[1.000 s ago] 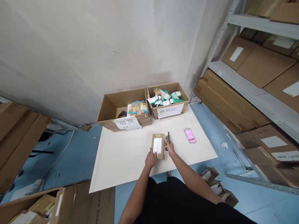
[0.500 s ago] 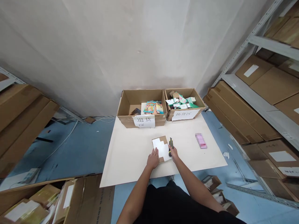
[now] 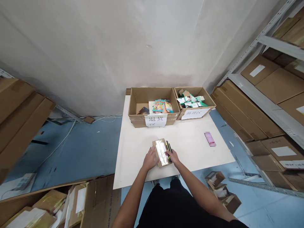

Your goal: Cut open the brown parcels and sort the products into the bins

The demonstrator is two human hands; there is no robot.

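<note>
A small cardboard parcel (image 3: 162, 153) lies on the white table (image 3: 134, 155), with a shiny strip of clear tape over a pale band along its upper face. My left hand (image 3: 150, 159) rests against the parcel's left side, fingers stretched out. On the other side, my right hand (image 3: 174, 156) is wrapped round a black and yellow utility knife (image 3: 168, 147), held upright along the parcel's right edge. Part of the knife's handle is hidden by my fingers, and I cannot tell whether its blade is out.
Behind stand two labelled cartons: the left carton (image 3: 136, 121) holds books, the right carton (image 3: 178, 115) small green and white boxes. A blurred pink item (image 3: 210, 139) lies on the table's right. A large box of parcels (image 3: 95, 202) stands lower left; shelving (image 3: 247, 83) with cartons lines the right.
The parcel now shows its taped face instead of the face with the white label. My left hand has moved from on top of it to its left side. The view has shifted slightly.
</note>
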